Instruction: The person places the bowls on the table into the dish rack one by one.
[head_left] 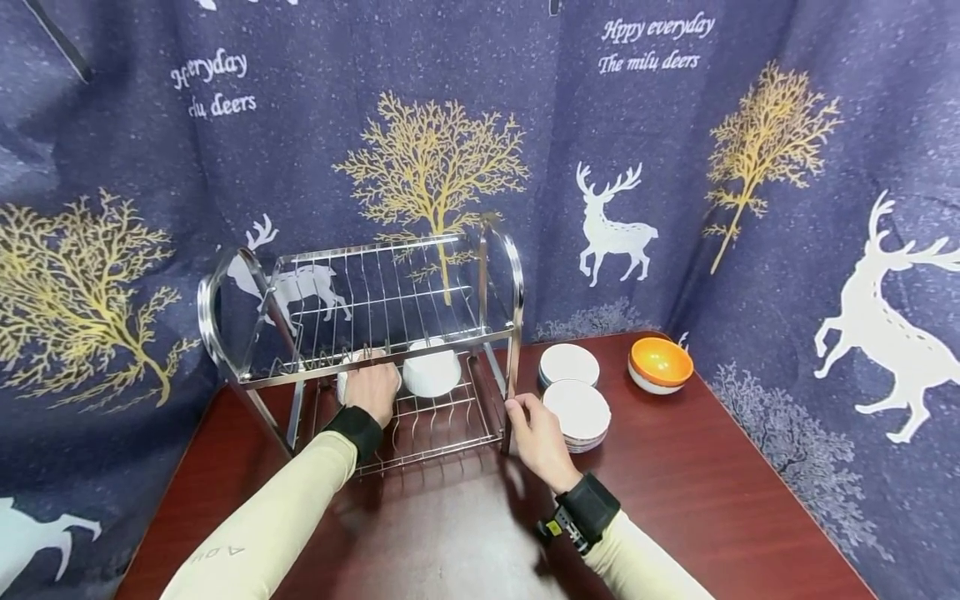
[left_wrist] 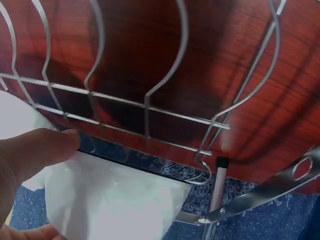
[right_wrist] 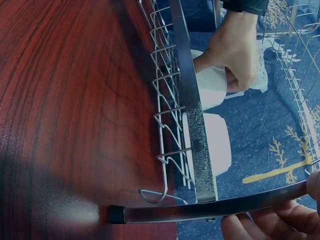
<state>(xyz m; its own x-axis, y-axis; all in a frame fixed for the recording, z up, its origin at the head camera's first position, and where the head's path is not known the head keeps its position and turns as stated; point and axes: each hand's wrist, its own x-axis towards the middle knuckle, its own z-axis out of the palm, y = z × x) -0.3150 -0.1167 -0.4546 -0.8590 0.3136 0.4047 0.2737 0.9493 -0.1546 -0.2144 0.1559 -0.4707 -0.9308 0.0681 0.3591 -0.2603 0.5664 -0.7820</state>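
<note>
Low in the rack (head_left: 480, 337), left hand (head_left: 372, 390) pinches one bowl (left_wrist: 115, 197) beside another bowl (head_left: 432, 373); right hand (head_left: 542, 442) grips a post (right_wrist: 170, 213)

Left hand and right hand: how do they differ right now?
The left hand pinches a white bowl, while the right hand grips the front right post of the rack. The left hand is inside the rack; the right hand is at its outer edge. Both are bare, with a black band at the wrist.
</note>
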